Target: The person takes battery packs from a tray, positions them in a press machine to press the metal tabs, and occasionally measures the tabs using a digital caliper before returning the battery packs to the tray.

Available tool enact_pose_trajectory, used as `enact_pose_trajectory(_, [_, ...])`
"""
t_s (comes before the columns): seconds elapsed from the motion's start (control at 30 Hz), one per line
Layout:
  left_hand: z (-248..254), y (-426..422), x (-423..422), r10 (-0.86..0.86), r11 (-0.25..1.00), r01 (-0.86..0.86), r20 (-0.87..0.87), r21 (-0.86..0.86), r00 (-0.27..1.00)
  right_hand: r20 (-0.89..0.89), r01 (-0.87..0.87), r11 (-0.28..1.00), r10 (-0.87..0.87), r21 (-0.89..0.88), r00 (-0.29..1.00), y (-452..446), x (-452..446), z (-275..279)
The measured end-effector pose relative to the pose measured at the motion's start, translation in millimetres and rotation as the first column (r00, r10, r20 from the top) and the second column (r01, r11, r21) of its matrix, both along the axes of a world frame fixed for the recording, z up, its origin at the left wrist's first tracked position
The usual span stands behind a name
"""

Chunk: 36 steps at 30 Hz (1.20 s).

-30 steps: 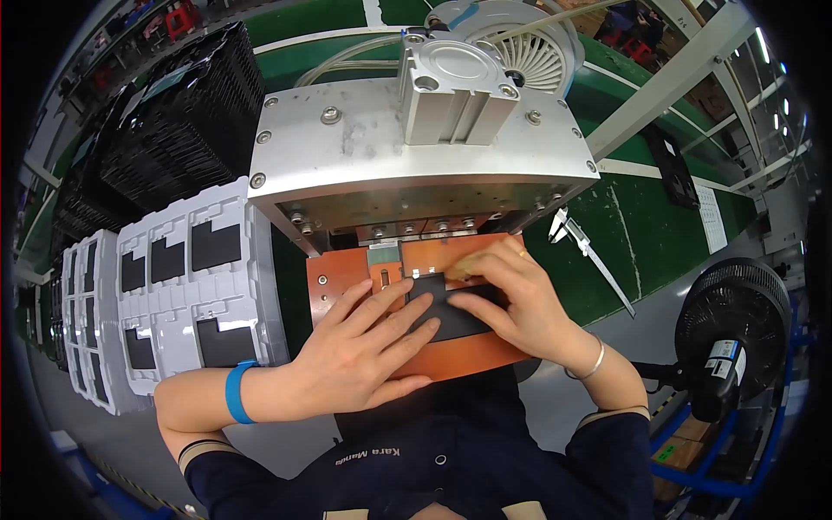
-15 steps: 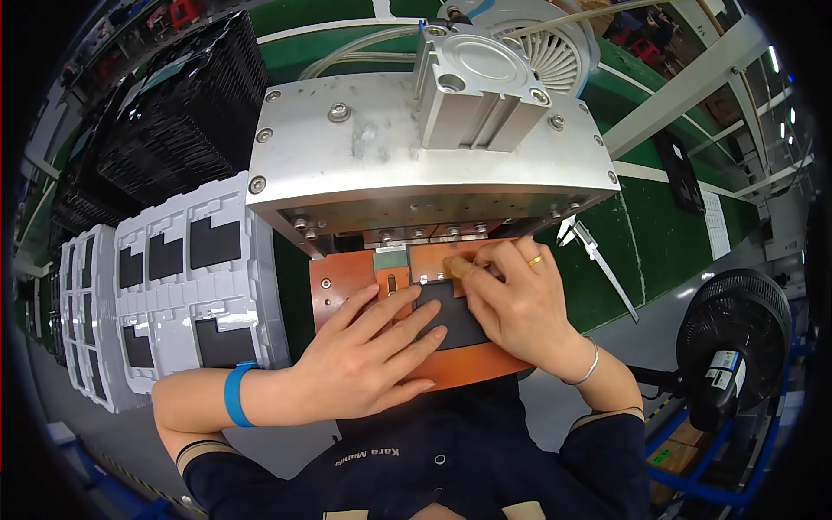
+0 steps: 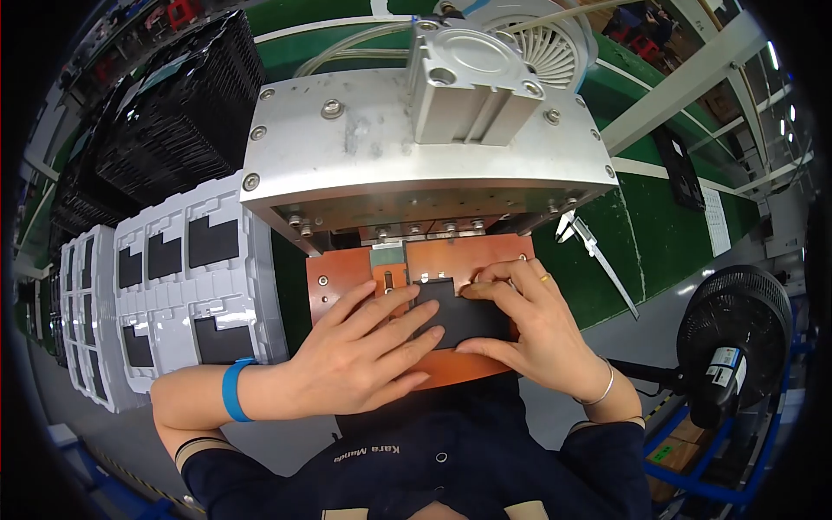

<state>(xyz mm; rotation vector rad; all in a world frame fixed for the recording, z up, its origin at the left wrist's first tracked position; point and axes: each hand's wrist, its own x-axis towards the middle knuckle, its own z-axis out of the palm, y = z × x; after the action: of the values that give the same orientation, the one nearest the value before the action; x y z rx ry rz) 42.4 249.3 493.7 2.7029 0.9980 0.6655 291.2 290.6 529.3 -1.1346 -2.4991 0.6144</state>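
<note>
A flat black battery cell (image 3: 446, 316) with small shiny tabs (image 3: 433, 276) along its upper edge lies on the orange-brown fixture plate (image 3: 347, 269) in front of me. My left hand (image 3: 360, 347) is spread flat, its fingertips resting on the left part of the cell and the plate beside it. With its fingers bent over the cell's upper right and the thumb at its lower edge, my right hand (image 3: 533, 321) grips the cell's right side. Part of the cell is hidden under both hands. A green block (image 3: 389, 256) is set in the plate above my left fingers.
Over the plate's far side stands a metal press (image 3: 347, 160) with a cylinder (image 3: 468, 100). White trays (image 3: 186, 299) holding black cells and black tray stacks (image 3: 182, 121) are at left. A caliper (image 3: 602, 264) lies on the green table (image 3: 607, 217); a black fan (image 3: 732, 347) stands right.
My right hand has left the cell's tabs, moving down and right to its right side, with the thumb now apart from the fingers. My left hand stays on the cell's left part.
</note>
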Motion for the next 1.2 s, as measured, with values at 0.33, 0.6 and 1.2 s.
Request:
enact_pose_trajectory(0.33, [22,22,8,0.118,0.993,-0.122,0.252,0.003,0.96,-0.217,0.066,0.951,-0.136,-0.303,0.967,18,13,-1])
enact_pose_trajectory(0.6, [34,19,25,0.088,0.996,-0.081,0.243,-0.041,0.966,-0.292,-0.11,0.357,-0.511,-0.928,0.808,57,49,2])
enact_pose_trajectory(1.2, [32,-33,-14,0.483,0.408,0.217,0.412,-0.887,0.773,-0.467,0.153,0.927,-0.309,-0.343,0.828,-11,42,-5])
